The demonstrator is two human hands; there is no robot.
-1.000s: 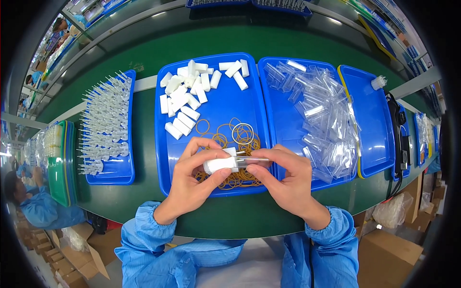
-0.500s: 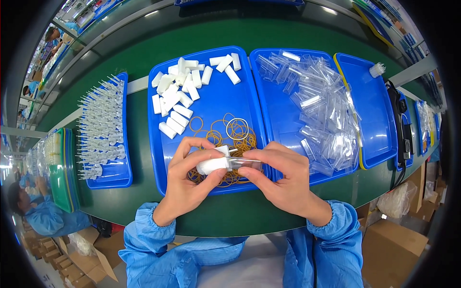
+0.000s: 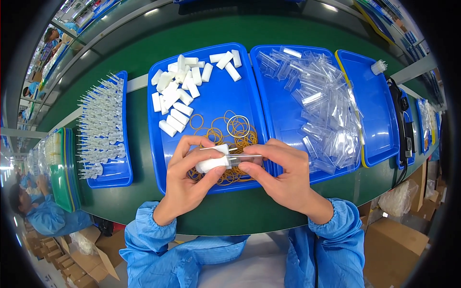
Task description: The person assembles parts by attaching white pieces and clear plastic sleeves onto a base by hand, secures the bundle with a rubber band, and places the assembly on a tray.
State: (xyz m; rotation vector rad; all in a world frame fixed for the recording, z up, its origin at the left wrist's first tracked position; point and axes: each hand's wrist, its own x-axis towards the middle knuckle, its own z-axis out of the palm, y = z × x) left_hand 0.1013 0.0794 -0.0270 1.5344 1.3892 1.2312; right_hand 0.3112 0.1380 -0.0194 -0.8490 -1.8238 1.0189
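My left hand [image 3: 187, 185] grips a white plastic piece [image 3: 210, 164] between thumb and fingers. From its right end extends a clear plastic sleeve [image 3: 236, 161], pinched by the thumb and forefinger of my right hand [image 3: 290, 177]. Sleeve and white piece meet end to end, held level; how far one sits inside the other I cannot tell. A thin pale stem pokes out above the join. Both hands hover over the front of a blue tray [image 3: 213, 101], where tan rubber bands [image 3: 247, 140] lie in a heap. White blocks [image 3: 185, 89] are scattered at the tray's back left.
To the right, a blue tray [image 3: 283, 113] carries a pile of clear sleeves [image 3: 329, 110]. Beyond it is a yellow-edged blue tray [image 3: 377, 125]. On the left, another tray [image 3: 113, 178] holds rows of thin-tipped white parts [image 3: 101, 129]. A co-worker [image 3: 48, 211] sits far left.
My right forefinger has lifted slightly on the clear sleeve, showing more of its upper edge. Both hands otherwise keep their hold and place.
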